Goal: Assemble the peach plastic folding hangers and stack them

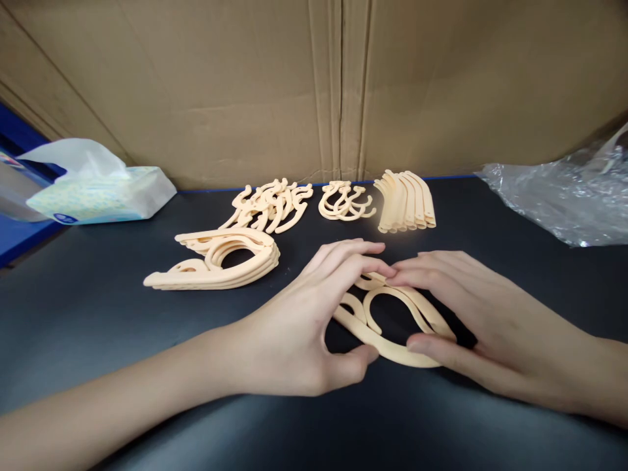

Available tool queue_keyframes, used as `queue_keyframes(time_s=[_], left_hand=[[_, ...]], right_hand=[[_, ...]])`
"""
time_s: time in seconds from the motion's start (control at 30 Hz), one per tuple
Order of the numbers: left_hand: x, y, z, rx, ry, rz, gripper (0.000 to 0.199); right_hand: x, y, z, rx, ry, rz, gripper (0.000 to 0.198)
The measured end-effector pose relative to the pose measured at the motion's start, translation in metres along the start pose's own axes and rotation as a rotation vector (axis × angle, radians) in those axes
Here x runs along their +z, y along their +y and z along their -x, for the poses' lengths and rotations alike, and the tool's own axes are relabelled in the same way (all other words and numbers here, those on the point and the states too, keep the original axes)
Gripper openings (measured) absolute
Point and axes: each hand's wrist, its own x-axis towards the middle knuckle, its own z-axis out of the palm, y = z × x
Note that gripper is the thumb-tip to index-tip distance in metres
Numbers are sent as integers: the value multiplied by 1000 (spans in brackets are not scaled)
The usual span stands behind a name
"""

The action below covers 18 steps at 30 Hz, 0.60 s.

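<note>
A cream plastic folding hanger lies folded on the dark table in front of me, its curved hook in the middle. My left hand curves over its left end, fingers at the far edge and thumb by the near edge. From the right, my right hand grips the other end, thumb on the near arm and index finger along the far arm. The fingertips of both hands meet at the far side. Part of the hanger is hidden under my fingers. To the left rests a stack of similar folded hangers.
Behind are a heap of small cream pieces, several loose hooks and a row of hanger arms. A tissue box stands at the left, clear plastic wrap at the right. Cardboard walls off the back.
</note>
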Motion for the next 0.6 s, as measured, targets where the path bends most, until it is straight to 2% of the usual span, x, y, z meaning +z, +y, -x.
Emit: queue_keyframes(time_s=[0.13,0.27,0.37,0.47,0.6], left_hand=[[2,-3,0,-22,5,-22,72],[5,-4,1,-64,18,-103,87],[7,-4,1,-53,-2,-178,95],[9,-4,2,16,-17,-248,92],[9,-2,1,63,-28,-289,79]], right_hand=[[-1,0,1,-89,-44,-31,47],[-2,0,2,21,-1,7,33],[-2,0,3,49,53,16,27],[-2,0,3,58,86,30,22],[-2,1,1,99,116,46,18]])
